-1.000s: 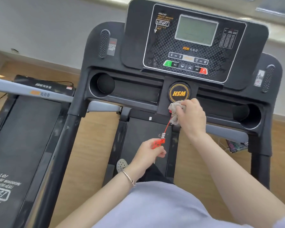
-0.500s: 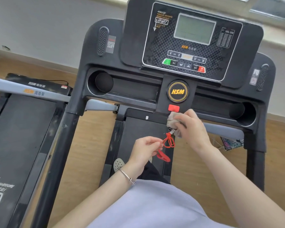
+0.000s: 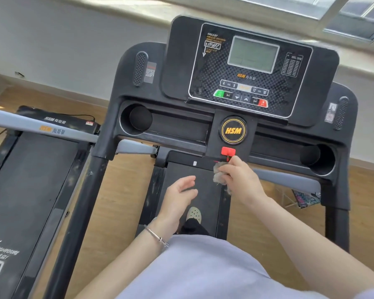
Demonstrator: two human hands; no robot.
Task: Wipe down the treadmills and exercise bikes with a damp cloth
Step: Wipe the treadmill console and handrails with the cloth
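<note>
Emptied since the earlier frame, the left hand (image 3: 179, 197) hangs beside the right, fingers relaxed and holding nothing.
The right hand (image 3: 241, 182) clenches the cloth (image 3: 219, 174), fingertips just below the red safety key (image 3: 228, 151) on the treadmill (image 3: 125, 83) console, probably to wipe around its slot; cup holders (image 3: 123, 126), well apart on either side of the fingers, show only dark interiors.

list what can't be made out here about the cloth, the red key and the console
All head view.
- Crumpled grey cloth: mostly hidden inside the right hand; dampness cannot be judged.
- Thin red cord under the red rectangular safety key: motion-blurred and covered by the right hand; lower end unseen.
- White print table on the black treadmill console: too small to read.
- Second black treadmill: cut off by the left and bottom edges.
</note>
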